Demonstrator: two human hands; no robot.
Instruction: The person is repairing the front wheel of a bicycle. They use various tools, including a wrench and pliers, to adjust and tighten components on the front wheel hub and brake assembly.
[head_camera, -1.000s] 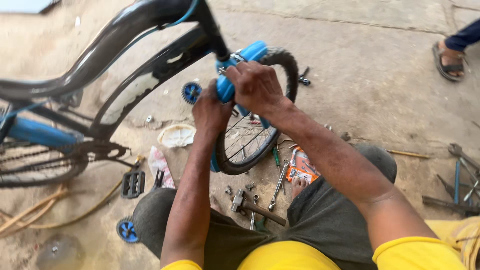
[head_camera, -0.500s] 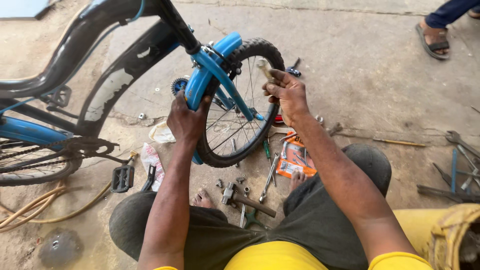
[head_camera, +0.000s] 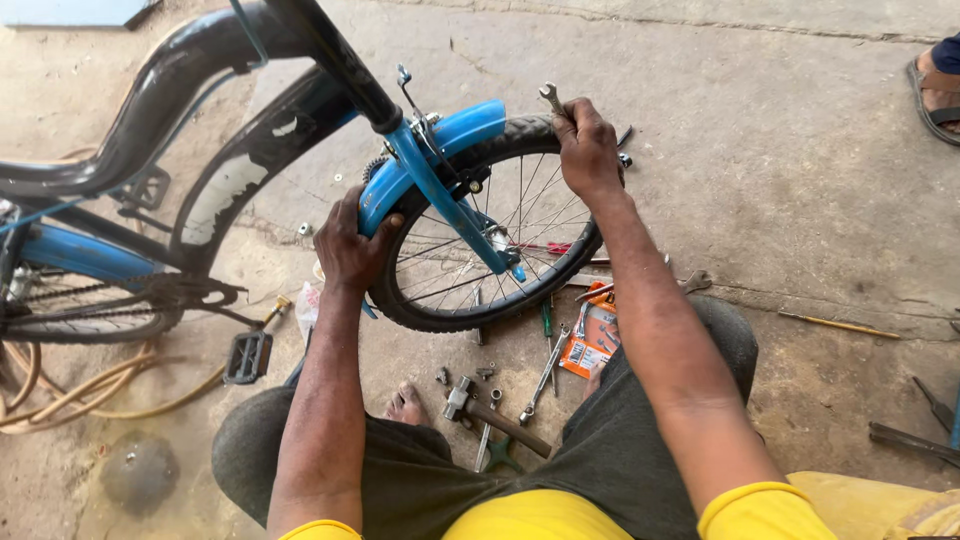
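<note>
A small blue and black bicycle stands in front of me, its front wheel (head_camera: 490, 240) between my arms. My left hand (head_camera: 350, 240) grips the rear end of the blue front mudguard (head_camera: 455, 135) and the tyre beneath it. My right hand (head_camera: 588, 150) rests on the top of the tyre and holds a small metal spanner (head_camera: 552, 98) that sticks up from the fist. The blue fork (head_camera: 450, 205) runs down to the wheel hub.
On the concrete by my knees lie a hammer (head_camera: 490, 412), several spanners and screwdrivers (head_camera: 545, 375), and an orange packet (head_camera: 590, 340). A pedal (head_camera: 247, 357) and a coiled hose (head_camera: 90, 385) lie left. Another person's sandalled foot (head_camera: 935, 95) is at the far right.
The bicycle's front end has shifted and the wheel now sits lower between my arms. My right hand has moved from the fork area onto the tyre top with the spanner.
</note>
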